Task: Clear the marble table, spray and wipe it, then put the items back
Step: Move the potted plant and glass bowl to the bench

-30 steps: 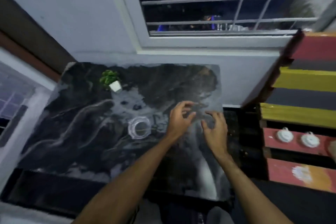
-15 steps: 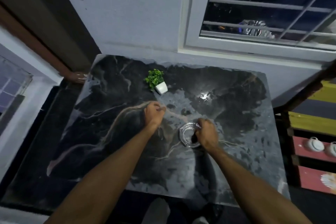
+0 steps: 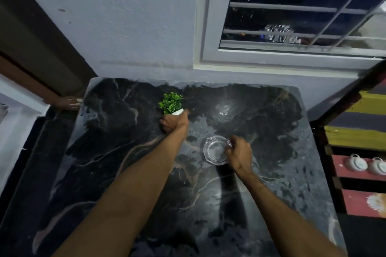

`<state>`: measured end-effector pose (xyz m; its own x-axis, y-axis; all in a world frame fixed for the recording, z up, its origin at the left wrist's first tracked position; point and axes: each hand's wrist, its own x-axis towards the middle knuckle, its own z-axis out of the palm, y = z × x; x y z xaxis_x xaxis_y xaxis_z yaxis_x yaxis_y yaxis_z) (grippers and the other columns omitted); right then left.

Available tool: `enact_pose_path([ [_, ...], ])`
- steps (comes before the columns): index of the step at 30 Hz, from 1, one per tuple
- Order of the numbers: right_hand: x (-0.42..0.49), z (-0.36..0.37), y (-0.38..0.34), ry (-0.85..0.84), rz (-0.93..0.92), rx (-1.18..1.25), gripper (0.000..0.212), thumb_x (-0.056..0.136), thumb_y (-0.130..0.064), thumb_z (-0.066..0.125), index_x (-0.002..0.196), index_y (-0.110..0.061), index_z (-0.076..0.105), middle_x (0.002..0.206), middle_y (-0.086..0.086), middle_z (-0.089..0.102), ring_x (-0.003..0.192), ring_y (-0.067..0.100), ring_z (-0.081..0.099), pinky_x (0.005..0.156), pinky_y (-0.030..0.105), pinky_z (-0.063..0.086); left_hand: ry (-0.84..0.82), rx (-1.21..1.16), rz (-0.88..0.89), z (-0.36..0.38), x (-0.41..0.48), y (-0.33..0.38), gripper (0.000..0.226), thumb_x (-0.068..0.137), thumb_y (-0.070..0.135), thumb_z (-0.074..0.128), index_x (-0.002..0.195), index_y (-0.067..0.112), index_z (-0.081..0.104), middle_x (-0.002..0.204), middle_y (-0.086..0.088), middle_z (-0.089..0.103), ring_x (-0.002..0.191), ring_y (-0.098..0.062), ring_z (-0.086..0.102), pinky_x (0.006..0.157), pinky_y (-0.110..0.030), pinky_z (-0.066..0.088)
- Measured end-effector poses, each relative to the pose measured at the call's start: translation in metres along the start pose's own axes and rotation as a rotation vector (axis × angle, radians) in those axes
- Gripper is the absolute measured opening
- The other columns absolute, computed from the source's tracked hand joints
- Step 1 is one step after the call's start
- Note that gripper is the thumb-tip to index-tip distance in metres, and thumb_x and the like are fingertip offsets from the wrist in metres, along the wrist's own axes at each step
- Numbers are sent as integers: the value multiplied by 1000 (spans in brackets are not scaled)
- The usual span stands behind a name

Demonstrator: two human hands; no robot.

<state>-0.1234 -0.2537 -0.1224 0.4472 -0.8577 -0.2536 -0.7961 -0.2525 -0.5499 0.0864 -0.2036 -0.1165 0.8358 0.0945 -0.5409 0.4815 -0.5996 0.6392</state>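
A black marble table (image 3: 108,173) with pale veins fills the middle of the view. Near its far edge stands a small green plant (image 3: 170,102) in a white pot, and my left hand (image 3: 173,120) is wrapped around that pot from the near side. A clear glass ashtray (image 3: 215,151) sits right of centre. My right hand (image 3: 240,155) grips the ashtray's right rim with its fingers. Both items rest on the marble.
A white wall and a barred window (image 3: 292,16) stand behind the table. To the right is a striped red, yellow and black shelf (image 3: 359,173) holding two white cups (image 3: 356,162). A dark door frame (image 3: 31,48) is at the left.
My left hand moved forward from the table's middle to the plant pot and closed on it. My right hand stays on the ashtray's rim. The camera shifted closer and left.
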Motion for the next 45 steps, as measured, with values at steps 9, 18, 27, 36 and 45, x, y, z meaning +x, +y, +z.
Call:
enact_pose_path([
  [9,5,-56,38,124,111,129,15,77,-1,61,86,-9,70,86,15,74,85,35,67,69,32,43,-182,34,308,15,-63,-17,57,68,29,91,117,4,73,119,-20,73,113,-36,66,97,-43,55],
  [18,5,-202,212,297,228,178,7,81,-6,63,85,-5,67,88,17,73,90,38,67,77,42,51,-472,57,541,148,-269,-59,54,63,16,95,111,5,74,110,-16,74,103,-31,70,92,-42,57],
  [27,7,-319,513,405,559,276,15,84,-4,62,97,-1,69,104,22,71,104,42,62,88,44,46,-635,95,654,360,-475,-144,44,65,9,95,104,6,76,101,-10,79,88,-20,71,85,-37,59],
  [36,50,-303,720,391,715,281,11,84,5,58,91,1,66,98,22,70,94,40,65,72,37,42,-737,241,600,528,-527,-249,39,68,-8,86,88,22,71,88,-1,72,82,-15,63,59,-8,46],
  [45,83,-262,798,380,640,304,13,87,0,60,98,3,67,102,21,70,96,36,66,79,39,50,-740,319,589,594,-521,-317,39,73,-10,84,100,16,73,81,25,65,72,24,63,59,2,44],
])
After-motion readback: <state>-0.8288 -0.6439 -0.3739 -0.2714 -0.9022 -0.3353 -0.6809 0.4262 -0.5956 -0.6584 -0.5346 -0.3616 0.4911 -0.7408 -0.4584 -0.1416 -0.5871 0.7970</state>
